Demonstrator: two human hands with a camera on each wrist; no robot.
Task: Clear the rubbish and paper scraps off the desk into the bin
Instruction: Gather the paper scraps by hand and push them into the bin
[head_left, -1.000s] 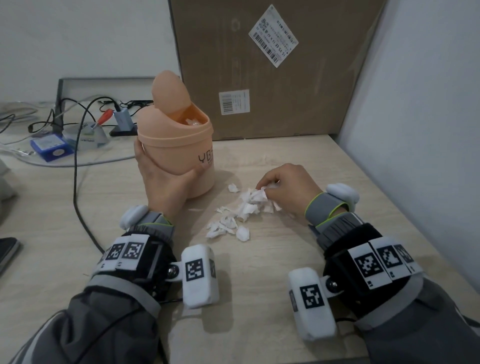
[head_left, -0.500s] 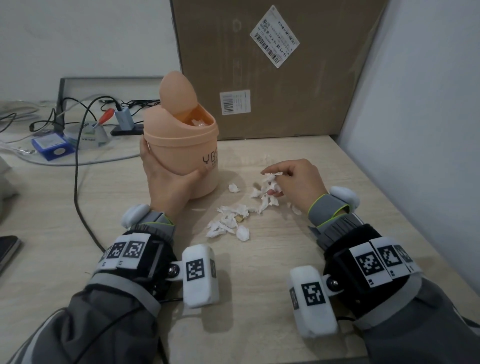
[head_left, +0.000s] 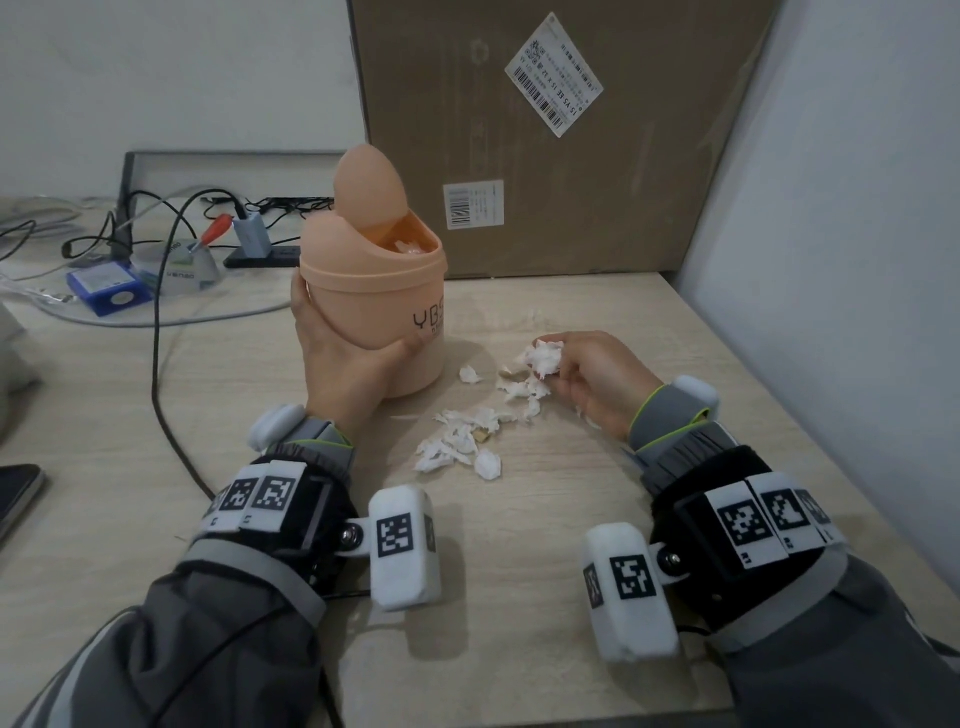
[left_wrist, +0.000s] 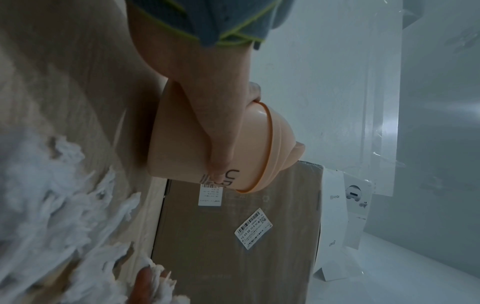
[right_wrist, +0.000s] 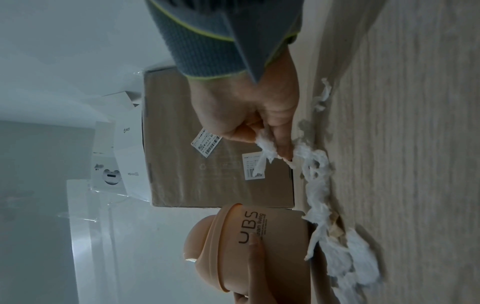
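Left hand: the left hand (head_left: 345, 364) was wrapped around the lower wall of the bin (head_left: 387, 312), thumb on the near side below the printed letters, fingers behind the left wall; the bin stood upright on the desk (head_left: 519, 597).
Bin: peach plastic, swing lid (head_left: 370, 189) tipped up, white scraps visible inside the mouth.
Right hand: the right hand (head_left: 592, 374) was curled over a wad (head_left: 543, 359) of white scraps, pinching it between thumb and fingers; the wad sat at the fingertips, facing the bin and level with its base.
Right wrist view: the wad (right_wrist: 265, 144) protruded past the fingers (right_wrist: 281, 137), with further scraps trailing to the desk just below; whether the hand touched the desk could not be told.
Loose scraps: a pile (head_left: 460, 441) lay on the desk between the two hands, nearer than the bin; a smaller cluster (head_left: 522, 389) lay just beside the right hand; one piece (head_left: 470, 374) lay near the bin's base, apart from it.
Relation: the wad was well right of the bin and below its rim, not over the mouth.
Background: a cardboard box (head_left: 545, 130) stood against the wall behind the bin; cables (head_left: 161, 312) and a blue box (head_left: 106, 286) lay at far left.
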